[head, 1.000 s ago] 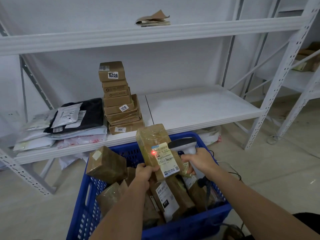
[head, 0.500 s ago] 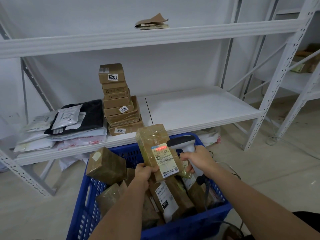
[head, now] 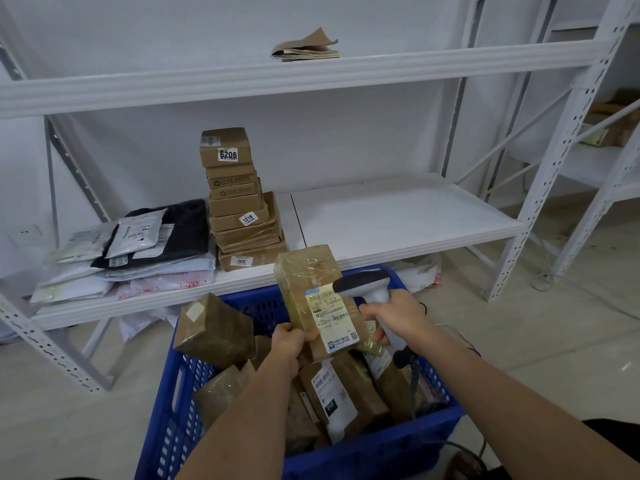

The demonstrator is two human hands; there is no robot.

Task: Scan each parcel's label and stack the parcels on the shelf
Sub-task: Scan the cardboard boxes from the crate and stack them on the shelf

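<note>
left hand (head: 290,344) fingers pinch parcel (head: 316,296) bottom corner, above crate (head: 381,455) | right hand (head: 398,315) curled round scanner (head: 367,287) at 3 o'clock | tip: keep label (head: 331,318) flat-on, then stack at 11 o'clock on shelf (head: 398,216)

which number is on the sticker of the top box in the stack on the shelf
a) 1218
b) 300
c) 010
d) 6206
d: the top box of the stack on the shelf carries a white sticker reading 6206; the 1218 sticker is on a box lower in the same stack.
</note>
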